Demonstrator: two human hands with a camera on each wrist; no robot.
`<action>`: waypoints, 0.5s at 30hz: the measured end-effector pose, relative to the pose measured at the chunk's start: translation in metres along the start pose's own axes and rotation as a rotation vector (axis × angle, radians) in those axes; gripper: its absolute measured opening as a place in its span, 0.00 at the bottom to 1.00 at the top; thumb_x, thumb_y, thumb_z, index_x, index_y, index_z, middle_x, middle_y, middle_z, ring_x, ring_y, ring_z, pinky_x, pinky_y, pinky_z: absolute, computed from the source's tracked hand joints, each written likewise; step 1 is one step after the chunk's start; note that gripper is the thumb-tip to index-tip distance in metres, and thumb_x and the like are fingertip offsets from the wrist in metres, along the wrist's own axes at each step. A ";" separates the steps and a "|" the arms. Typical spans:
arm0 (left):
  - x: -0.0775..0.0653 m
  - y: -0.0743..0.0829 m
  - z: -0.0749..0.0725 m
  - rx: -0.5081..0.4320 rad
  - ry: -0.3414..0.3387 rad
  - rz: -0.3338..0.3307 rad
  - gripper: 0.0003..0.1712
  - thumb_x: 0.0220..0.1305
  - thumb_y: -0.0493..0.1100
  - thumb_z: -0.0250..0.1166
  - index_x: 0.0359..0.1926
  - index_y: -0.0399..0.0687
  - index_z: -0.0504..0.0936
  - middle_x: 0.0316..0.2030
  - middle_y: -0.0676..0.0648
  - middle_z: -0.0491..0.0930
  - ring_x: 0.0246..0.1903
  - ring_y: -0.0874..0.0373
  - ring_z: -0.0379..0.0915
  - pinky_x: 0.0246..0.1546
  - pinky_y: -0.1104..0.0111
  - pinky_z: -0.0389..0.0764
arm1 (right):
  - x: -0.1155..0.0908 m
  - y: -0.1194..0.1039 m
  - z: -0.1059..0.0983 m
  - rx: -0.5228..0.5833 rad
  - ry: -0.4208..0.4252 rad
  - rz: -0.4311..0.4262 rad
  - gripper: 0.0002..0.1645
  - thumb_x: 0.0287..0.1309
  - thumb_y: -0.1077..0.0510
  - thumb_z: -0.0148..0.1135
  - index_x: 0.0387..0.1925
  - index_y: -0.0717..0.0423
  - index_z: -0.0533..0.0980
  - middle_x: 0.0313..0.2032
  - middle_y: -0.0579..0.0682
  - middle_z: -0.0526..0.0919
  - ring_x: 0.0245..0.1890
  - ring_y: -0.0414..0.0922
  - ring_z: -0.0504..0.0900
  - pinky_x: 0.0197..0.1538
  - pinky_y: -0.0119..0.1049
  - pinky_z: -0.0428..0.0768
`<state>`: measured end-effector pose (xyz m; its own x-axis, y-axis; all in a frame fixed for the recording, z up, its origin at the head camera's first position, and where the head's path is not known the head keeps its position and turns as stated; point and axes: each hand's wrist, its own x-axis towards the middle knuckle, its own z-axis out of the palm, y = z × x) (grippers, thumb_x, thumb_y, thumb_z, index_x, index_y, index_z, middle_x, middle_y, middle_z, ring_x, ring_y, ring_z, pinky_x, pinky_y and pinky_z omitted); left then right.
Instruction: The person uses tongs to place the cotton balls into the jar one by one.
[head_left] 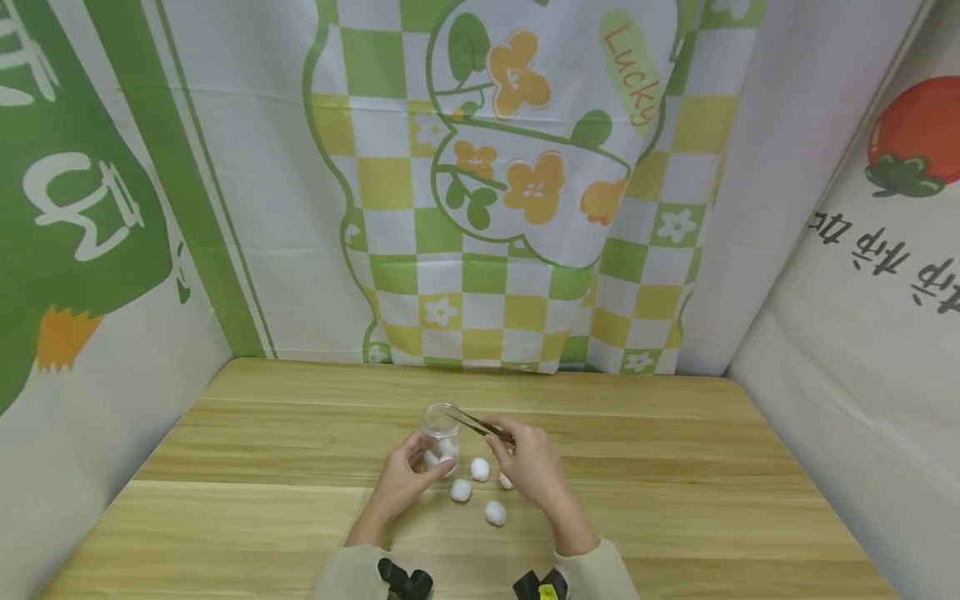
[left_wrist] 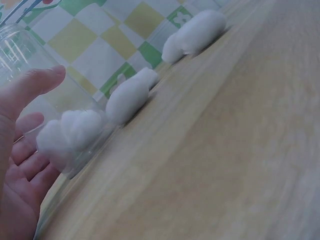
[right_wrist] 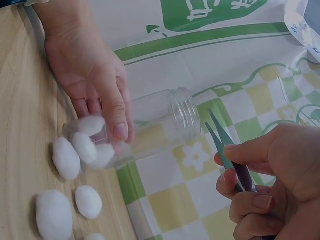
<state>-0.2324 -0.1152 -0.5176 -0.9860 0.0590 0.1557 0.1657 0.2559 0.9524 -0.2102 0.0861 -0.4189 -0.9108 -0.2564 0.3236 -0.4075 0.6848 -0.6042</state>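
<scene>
A clear jar (head_left: 441,423) with white cotton balls (right_wrist: 84,147) at its bottom stands upright on the table. My left hand (head_left: 405,479) holds it low down, thumb on the near side and fingers round the other. My right hand (head_left: 528,467) pinches a pair of tweezers (right_wrist: 242,175), whose tips are spread apart with nothing between them. In the head view those tips overlap the jar's mouth; the right wrist view shows them just off the rim. Several loose cotton balls (head_left: 479,469) lie between the hands, one partly hidden by my right hand.
The wooden table (head_left: 675,500) stretches out on both sides of the hands. Behind its back edge hangs a green and yellow checked curtain (head_left: 480,283), and printed cloth walls (head_left: 847,358) enclose the sides.
</scene>
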 end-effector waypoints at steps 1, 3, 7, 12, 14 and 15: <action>0.000 0.000 0.000 -0.004 0.001 -0.002 0.35 0.56 0.43 0.71 0.63 0.40 0.70 0.63 0.35 0.74 0.64 0.38 0.69 0.68 0.46 0.70 | 0.000 0.000 -0.001 -0.001 0.000 0.000 0.14 0.63 0.59 0.60 0.50 0.54 0.80 0.42 0.56 0.88 0.41 0.52 0.88 0.33 0.35 0.85; 0.001 -0.001 0.001 -0.007 0.002 -0.003 0.35 0.56 0.42 0.71 0.63 0.39 0.71 0.62 0.35 0.74 0.63 0.38 0.70 0.67 0.46 0.70 | 0.000 0.001 -0.002 0.001 0.002 0.005 0.14 0.63 0.59 0.60 0.50 0.54 0.80 0.42 0.56 0.89 0.40 0.52 0.88 0.31 0.33 0.83; 0.002 -0.003 0.003 -0.014 -0.001 -0.008 0.35 0.56 0.43 0.71 0.64 0.39 0.70 0.61 0.36 0.75 0.63 0.39 0.70 0.68 0.47 0.70 | -0.001 0.003 -0.004 -0.028 0.008 0.000 0.13 0.61 0.59 0.61 0.48 0.54 0.81 0.39 0.55 0.89 0.37 0.50 0.88 0.27 0.27 0.76; 0.001 -0.002 0.001 -0.016 -0.004 -0.019 0.37 0.56 0.43 0.71 0.65 0.39 0.68 0.63 0.36 0.73 0.64 0.39 0.69 0.69 0.47 0.68 | -0.001 0.006 -0.005 -0.032 -0.009 0.004 0.13 0.62 0.60 0.61 0.48 0.56 0.81 0.41 0.57 0.88 0.38 0.51 0.88 0.34 0.36 0.85; 0.001 -0.002 0.000 -0.018 -0.006 -0.021 0.37 0.56 0.43 0.71 0.65 0.39 0.68 0.63 0.36 0.72 0.64 0.38 0.69 0.69 0.46 0.68 | -0.002 0.007 -0.006 -0.028 -0.013 0.008 0.13 0.62 0.60 0.60 0.48 0.57 0.80 0.42 0.57 0.88 0.40 0.52 0.88 0.37 0.41 0.87; 0.001 -0.002 0.000 -0.021 -0.006 -0.026 0.37 0.56 0.43 0.71 0.65 0.39 0.68 0.64 0.36 0.72 0.65 0.38 0.68 0.69 0.46 0.68 | -0.002 0.007 -0.006 -0.027 -0.014 0.009 0.13 0.62 0.60 0.60 0.48 0.57 0.80 0.42 0.57 0.88 0.40 0.52 0.88 0.37 0.42 0.87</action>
<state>-0.2341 -0.1155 -0.5194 -0.9899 0.0588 0.1292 0.1396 0.2374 0.9613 -0.2109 0.0961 -0.4194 -0.9154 -0.2591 0.3080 -0.3972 0.7050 -0.5875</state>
